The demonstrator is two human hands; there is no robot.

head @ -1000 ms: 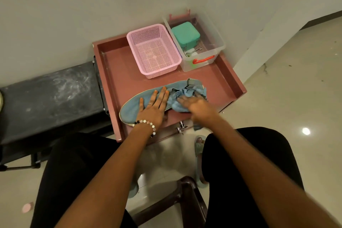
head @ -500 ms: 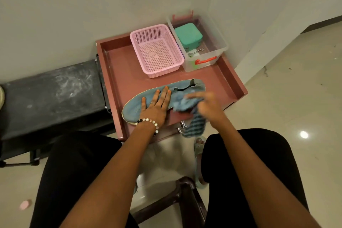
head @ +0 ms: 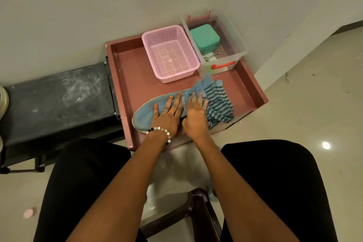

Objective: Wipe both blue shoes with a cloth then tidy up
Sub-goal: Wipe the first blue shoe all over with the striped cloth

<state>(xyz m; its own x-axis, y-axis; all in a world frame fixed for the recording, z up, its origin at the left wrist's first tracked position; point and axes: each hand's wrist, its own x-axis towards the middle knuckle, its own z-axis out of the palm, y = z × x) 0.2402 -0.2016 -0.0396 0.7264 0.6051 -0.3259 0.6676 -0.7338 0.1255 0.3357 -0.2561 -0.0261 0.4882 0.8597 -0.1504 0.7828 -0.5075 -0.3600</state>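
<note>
Your right hand (head: 196,113) has swept the cloth (head: 218,102) back over the shoe's heel, fingers spread flat (left hand (head: 167,115) still pinning the blue shoe (head: 146,113), fingers straight): wiping continues.

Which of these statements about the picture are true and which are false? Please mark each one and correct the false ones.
1. The left hand lies flat on the blue shoe. True.
2. The pink basket holds the striped cloth. False: the cloth lies over the shoe's end on the tray.
3. A green case sits in the clear box. True.
4. The right hand grips the basket. False: it is on the cloth.
</note>
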